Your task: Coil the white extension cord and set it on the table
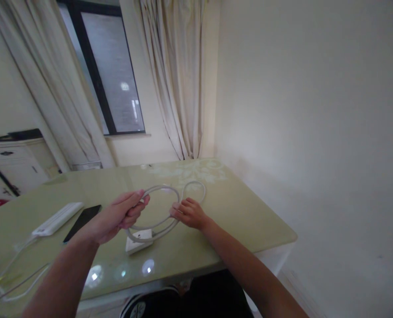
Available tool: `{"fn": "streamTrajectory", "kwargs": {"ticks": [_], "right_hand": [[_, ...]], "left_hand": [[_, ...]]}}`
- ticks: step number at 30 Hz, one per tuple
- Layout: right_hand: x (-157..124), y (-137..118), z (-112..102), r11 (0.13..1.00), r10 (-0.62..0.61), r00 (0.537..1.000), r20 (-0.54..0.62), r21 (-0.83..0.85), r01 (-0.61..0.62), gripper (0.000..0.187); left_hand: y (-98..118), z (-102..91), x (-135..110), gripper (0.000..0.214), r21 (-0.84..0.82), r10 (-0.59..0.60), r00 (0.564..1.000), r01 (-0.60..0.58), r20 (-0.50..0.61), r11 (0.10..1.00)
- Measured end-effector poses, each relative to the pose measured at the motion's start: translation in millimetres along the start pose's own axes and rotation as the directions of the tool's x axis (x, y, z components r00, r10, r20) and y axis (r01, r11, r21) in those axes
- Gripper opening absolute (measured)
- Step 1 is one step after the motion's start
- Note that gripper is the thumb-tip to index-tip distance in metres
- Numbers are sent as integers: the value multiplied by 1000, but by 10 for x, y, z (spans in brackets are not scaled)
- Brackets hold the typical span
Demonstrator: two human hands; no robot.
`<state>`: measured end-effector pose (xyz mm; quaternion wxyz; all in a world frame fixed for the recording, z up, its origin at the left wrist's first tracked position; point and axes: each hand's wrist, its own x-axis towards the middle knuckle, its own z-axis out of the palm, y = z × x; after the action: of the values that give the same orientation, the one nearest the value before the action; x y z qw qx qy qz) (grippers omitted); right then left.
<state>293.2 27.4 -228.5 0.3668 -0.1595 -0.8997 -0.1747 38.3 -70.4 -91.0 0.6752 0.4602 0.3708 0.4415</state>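
A white cable (156, 187) is gathered into loops above the table, held up between both my hands. My left hand (125, 214) is closed around the left side of the loops. On the other side, my right hand (190, 213) pinches the same cable, and a smaller loop of it curves out behind that hand over the tabletop. Below the loops lies a white socket block (137, 245), which partly shows through them; the cable appears to run to it.
The glossy green table (236, 212) meets a bare wall on the right. Left of my hands lie a dark phone (83, 222) and a white power strip (57, 219) with its cord. A thin cable (20, 287) crosses the near left. Curtains (179, 79) and a window stand behind.
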Motion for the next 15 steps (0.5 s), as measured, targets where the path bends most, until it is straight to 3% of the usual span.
{"fn": "streamTrajectory", "kwargs": {"ticks": [6,11,15], "right_hand": [[-48,-15,53,999,38,998,-41,-23,-39,31],[-95,-59,89,993,68,997,-27,-91,-71,33],[-105,-79,72,991,101,994,-50,-81,-105,28]], "left_hand": [[18,-16,86,21,-15,8,1000,-8,-10,1000],[33,219,249,24,-210,61,998,-55,22,976],[7,400,325,28,-242,88,995,-96,-46,966]]}}
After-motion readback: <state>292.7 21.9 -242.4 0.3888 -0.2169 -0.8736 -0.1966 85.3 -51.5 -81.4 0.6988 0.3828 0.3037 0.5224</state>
